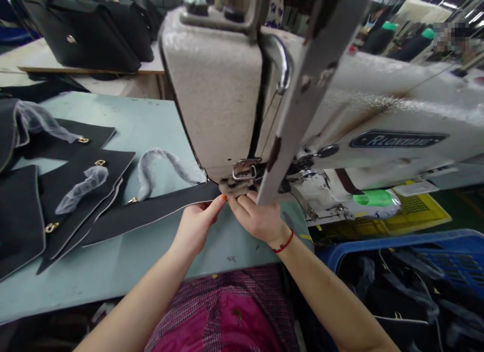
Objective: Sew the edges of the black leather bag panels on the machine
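Two hands work at the sewing machine (pixel 215 90): my left grip (pixel 196 226) pinches a black piped bag strip (pixel 151 213) lying across the worktop (pixel 159 130), its end touching the presser foot (pixel 244 169). My right grip (pixel 257 218) sits just beside it, open or closed I cannot tell.

Far white table (pixel 49 57), black handbags (pixel 86 34), blue plastic crate (pixel 378 243), green floor (pixel 465 206)

We can't see where the black strap (pixel 151 216) goes under the sewing machine head (pixel 219 90), and the blue plastic crate (pixel 401 246) runs off the near right edge.
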`<action>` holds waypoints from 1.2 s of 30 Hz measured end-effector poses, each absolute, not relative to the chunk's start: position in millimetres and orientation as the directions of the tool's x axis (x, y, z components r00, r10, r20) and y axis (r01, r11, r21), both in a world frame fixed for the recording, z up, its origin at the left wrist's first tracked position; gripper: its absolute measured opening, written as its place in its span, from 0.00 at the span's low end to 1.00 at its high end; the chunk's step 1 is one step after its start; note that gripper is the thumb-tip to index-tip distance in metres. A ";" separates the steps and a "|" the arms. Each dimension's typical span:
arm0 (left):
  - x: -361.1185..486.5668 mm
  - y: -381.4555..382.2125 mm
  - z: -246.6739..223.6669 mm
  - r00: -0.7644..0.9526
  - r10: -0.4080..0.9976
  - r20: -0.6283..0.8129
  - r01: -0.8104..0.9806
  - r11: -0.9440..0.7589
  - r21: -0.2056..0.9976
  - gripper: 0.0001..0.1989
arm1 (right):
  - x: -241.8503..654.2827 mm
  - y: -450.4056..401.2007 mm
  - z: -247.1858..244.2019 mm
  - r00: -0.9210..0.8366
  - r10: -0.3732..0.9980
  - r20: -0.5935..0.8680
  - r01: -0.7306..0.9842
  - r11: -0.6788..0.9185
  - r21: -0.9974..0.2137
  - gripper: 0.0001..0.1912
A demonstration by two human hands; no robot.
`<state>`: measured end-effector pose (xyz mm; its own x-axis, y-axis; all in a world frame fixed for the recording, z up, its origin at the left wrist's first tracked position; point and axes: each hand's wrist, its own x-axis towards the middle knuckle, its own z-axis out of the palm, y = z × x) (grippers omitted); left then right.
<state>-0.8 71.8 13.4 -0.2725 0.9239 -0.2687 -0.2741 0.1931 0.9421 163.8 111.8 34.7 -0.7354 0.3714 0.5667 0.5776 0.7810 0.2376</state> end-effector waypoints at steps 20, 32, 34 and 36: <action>-8.9 69.2 -0.8 -0.323 0.909 -0.263 -0.141 0.228 0.963 0.21 | 136.5 66.3 -1.7 -0.069 0.993 0.100 0.147 0.109 -0.983 0.14; 3.8 64.3 29.5 -0.144 0.897 -0.417 -0.473 0.308 0.826 0.21 | 65.6 59.9 8.5 -0.008 0.909 -0.417 -0.783 -0.265 -0.562 0.17; 2.9 64.9 32.4 -0.125 0.879 -0.460 -0.511 0.340 0.789 0.21 | 65.1 60.2 10.6 -0.024 0.899 -0.437 -0.806 -0.276 -0.523 0.16; 0.9 65.6 32.9 -0.102 0.859 -0.502 -0.540 0.376 0.753 0.21 | 65.8 60.6 12.5 -0.032 0.897 -0.441 -0.815 -0.279 -0.508 0.15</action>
